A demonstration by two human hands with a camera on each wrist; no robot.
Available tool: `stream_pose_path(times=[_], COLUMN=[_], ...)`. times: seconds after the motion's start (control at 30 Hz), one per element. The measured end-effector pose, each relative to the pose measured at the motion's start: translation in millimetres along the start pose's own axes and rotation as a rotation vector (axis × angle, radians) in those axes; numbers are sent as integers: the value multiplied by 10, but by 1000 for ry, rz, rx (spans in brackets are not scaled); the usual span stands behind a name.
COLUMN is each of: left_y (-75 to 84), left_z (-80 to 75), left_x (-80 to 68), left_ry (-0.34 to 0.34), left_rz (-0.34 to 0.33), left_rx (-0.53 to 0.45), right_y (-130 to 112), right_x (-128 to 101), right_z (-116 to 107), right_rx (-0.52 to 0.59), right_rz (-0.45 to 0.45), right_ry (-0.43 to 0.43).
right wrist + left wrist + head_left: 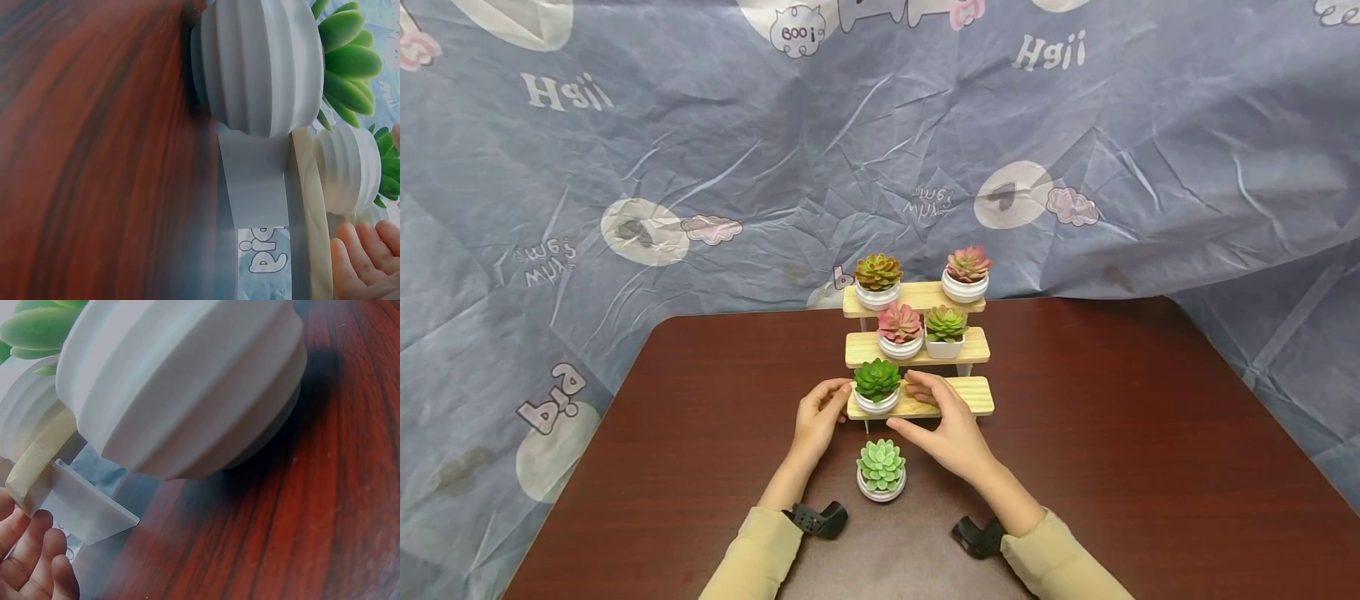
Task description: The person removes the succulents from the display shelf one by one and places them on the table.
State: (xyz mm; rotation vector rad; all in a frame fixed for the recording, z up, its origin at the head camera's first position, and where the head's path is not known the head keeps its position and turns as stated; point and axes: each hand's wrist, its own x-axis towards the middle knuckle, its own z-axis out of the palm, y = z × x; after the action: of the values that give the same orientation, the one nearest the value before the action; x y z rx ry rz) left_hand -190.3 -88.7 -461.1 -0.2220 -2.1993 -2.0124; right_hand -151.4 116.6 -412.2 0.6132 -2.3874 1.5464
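Note:
A dark green succulent (pixel 877 380) in a white ribbed pot (pixel 877 402) stands at the left end of the lowest wooden shelf (pixel 973 396). My left hand (pixel 818 419) is beside that pot, its bent fingertips touching the shelf's left end in the left wrist view. To the pot's right, my right hand (pixel 950 427) has its thumb and fingers spread apart over the shelf, holding nothing. A pale green succulent (pixel 881 463) in a white ribbed pot (pixel 187 387) sits on the table between my wrists, in front of the stand.
On the middle tier are a pink succulent (pixel 899 323) and a green one (pixel 946 323) in a square pot. The top tier bears an orange-green succulent (pixel 878 272) and a pink-green one (pixel 967 264). A patterned cloth (pixel 865 150) hangs behind the brown table (pixel 722 375).

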Motion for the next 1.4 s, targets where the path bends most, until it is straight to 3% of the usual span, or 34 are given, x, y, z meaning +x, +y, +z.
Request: stream_pose_path(times=[0.23,0.73,1.4], left_y=[3,21,9], left_z=[-4,5,6], left_x=[-4,-9,0], left_ry=[-4,7,8], left_rz=[-2,9,14], left_rx=[0,-3,-4], right_y=[247,290,281], right_x=[59,91,156], right_z=[138,238,300], right_rx=[-5,-19,-147], right_rz=[24,27,49], right_ry=[16,21,76])
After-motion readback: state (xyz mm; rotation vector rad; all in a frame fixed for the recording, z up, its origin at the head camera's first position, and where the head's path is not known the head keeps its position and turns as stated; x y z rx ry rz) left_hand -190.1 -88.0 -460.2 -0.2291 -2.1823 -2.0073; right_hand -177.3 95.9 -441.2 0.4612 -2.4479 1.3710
